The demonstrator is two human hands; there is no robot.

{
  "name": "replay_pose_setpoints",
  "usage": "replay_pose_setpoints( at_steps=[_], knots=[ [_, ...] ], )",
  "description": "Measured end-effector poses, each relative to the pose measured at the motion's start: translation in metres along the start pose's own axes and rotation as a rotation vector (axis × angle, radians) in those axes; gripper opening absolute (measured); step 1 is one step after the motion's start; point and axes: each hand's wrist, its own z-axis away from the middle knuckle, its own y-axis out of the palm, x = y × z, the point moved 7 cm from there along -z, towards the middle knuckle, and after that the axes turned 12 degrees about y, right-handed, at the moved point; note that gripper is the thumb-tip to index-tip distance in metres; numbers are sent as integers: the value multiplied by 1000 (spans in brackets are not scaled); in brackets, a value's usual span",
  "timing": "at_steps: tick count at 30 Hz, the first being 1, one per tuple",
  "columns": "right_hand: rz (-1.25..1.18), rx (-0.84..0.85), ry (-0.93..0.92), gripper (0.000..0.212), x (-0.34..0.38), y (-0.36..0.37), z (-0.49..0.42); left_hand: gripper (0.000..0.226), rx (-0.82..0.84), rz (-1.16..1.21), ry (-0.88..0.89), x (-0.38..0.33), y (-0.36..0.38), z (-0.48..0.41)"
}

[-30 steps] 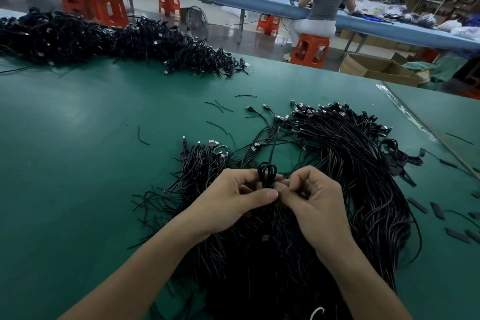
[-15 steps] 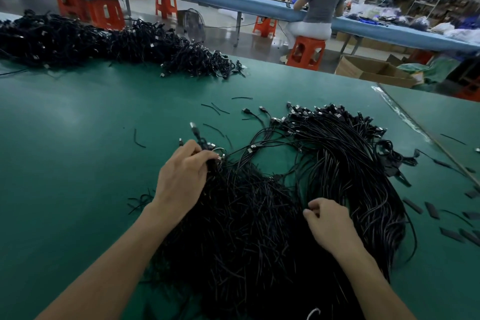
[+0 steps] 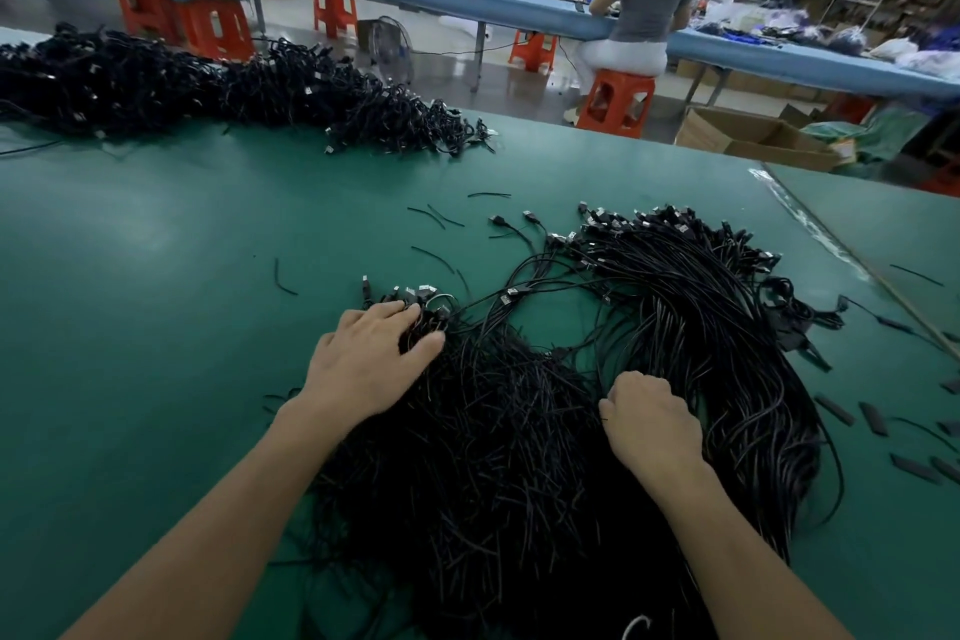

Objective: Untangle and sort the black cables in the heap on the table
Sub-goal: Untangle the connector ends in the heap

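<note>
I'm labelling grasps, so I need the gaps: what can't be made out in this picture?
Head view only.
right hand: fingers curl under, hidden by its own back; grip unknown.
left hand: fingertips buried among the plugs.
heap: near end cut by bottom edge.
far pile: single cables too small.

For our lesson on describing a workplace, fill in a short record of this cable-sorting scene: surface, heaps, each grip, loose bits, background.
surface: green table
near heap: black cables, connector ends at its far side
far heap: more black cables, back left of the table
left grip: fingers spread, resting on the near heap's connector ends
right grip: fingers curled down into the near heap; what they hold is hidden
loose bits: short black pieces scattered around the heap
background: person seated on an orange stool
</note>
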Motion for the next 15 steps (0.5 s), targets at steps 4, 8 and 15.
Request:
replay_pose_setpoints(
  at_steps=[4, 8, 15],
  knots=[
    [-61, 88, 56, 17, -5, 2, -9, 57, 13, -57, -5, 3, 6, -3],
    [-318, 227, 70, 34, -12, 1, -15, 54, -29, -44, 15, 2, 5, -3],
    [-925, 190, 15, 28, 10, -45, 5, 32, -467, 41, 274, -51, -34, 13]
  ],
)
